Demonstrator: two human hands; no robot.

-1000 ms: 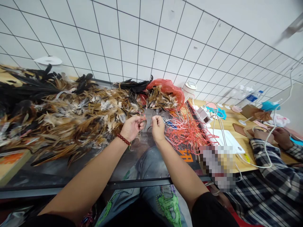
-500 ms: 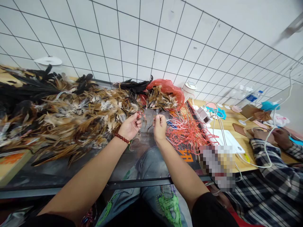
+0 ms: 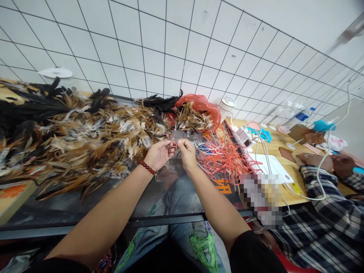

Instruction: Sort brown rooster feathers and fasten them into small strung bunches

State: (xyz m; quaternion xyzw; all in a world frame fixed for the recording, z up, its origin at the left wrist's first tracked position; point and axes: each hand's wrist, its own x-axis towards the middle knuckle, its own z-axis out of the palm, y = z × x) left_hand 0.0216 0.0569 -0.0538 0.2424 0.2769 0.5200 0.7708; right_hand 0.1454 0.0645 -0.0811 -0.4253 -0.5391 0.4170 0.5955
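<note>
My left hand (image 3: 160, 153), with a beaded bracelet at the wrist, pinches a thin red cord (image 3: 171, 141) that shows at the fingertips. Right beside it, my right hand (image 3: 186, 151) is closed in a pinch, its fingertips close to those of the left. What lies between the right fingers is too small to make out. Brown and black feathers (image 3: 110, 140) are heaped to the left of my hands. On the right lies a tangle of red cords (image 3: 224, 157), with some white and blue strands among them.
A red plastic bag (image 3: 212, 110) with feathers stands behind my hands, beside a white lidded container (image 3: 227, 104). White cables (image 3: 265, 153) and a white flat device (image 3: 273, 170) lie to the right. At far right sits a person in a plaid sleeve (image 3: 318, 182).
My two hands have come together, the right moving left until the fingertips nearly meet. The red cord stays in the left fingers.
</note>
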